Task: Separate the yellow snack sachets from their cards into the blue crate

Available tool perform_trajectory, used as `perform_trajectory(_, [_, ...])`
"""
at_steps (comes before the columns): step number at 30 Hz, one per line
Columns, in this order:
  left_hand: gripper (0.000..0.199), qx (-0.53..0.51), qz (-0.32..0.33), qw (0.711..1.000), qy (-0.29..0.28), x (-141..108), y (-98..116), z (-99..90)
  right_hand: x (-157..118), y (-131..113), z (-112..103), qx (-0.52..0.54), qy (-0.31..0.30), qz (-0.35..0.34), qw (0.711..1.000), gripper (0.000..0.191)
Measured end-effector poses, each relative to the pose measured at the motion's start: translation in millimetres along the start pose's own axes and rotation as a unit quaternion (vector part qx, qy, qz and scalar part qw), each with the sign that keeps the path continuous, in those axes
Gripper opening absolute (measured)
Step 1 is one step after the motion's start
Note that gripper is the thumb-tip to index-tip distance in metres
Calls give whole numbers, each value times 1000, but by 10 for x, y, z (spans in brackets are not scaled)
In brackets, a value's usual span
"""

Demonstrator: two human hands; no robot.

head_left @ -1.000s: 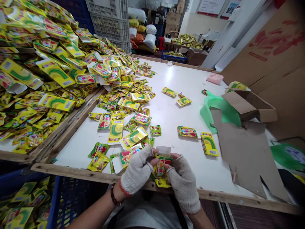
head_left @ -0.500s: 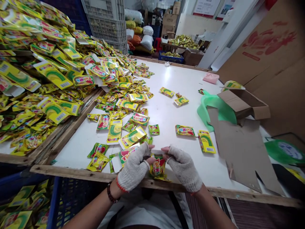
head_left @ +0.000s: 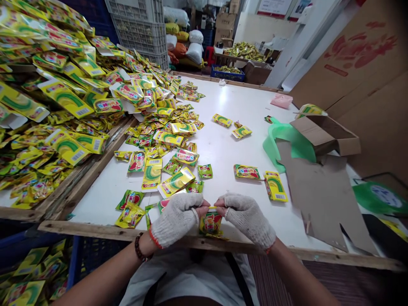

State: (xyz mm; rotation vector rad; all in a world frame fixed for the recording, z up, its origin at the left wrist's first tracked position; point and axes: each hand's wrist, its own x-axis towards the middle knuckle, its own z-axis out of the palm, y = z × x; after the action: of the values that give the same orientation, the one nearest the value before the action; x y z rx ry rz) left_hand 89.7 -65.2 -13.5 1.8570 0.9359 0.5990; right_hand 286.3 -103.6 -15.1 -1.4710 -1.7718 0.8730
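Note:
Both hands wear off-white fingerless knit gloves. My left hand [head_left: 178,216] pinches the upper left end of a small yellow and green candy box [head_left: 210,223], and my right hand [head_left: 247,217] pinches its upper right end. The box stands close to the table's front edge, its printed front facing me; fingertips cover part of its top edge. Yellow wrapped candy lies at its foot. Partly behind my left hand lies another box. Left of it are a yellow candy packet [head_left: 129,215] and a green candy packet [head_left: 130,199].
A large heap of boxes and packets [head_left: 70,93] fills the left, behind a wooden rail [head_left: 95,163]. Two flat boxes, one a yellow box [head_left: 276,187], lie to the right. Further right are torn cardboard [head_left: 318,195], a green scoop-like tray [head_left: 280,138] and an open carton [head_left: 328,131].
My hands have come closer together, and their fingertips now meet the top edge of the box. Its top looks flatter than before. The camera view has shifted slightly.

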Motion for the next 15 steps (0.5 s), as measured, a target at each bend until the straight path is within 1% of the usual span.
perform_trajectory(3, [21,14,66,998,11,-68,-55,33,-51,98,-23,-9,-5,-87,996,18])
perform_trajectory(6, [18,56,150,987,17,-169,-144,68,-148,205,-39,-48,-32,-171,984,28])
perform_trajectory(7, [20,77,179,981,19,-201,-180,77,-181,231,-41,-72,-39,-188,979,31])
perform_trajectory(9, [29,115,226,967,25,-248,-248,101,-236,258,-36,-125,-42,-205,970,37])
perform_trajectory(11, [34,127,246,960,38,-258,-291,146,-268,247,-28,-175,-30,-216,960,39])
perform_trajectory(15, [28,101,217,971,20,-164,-254,300,-269,139,-23,-232,-20,-235,944,37])
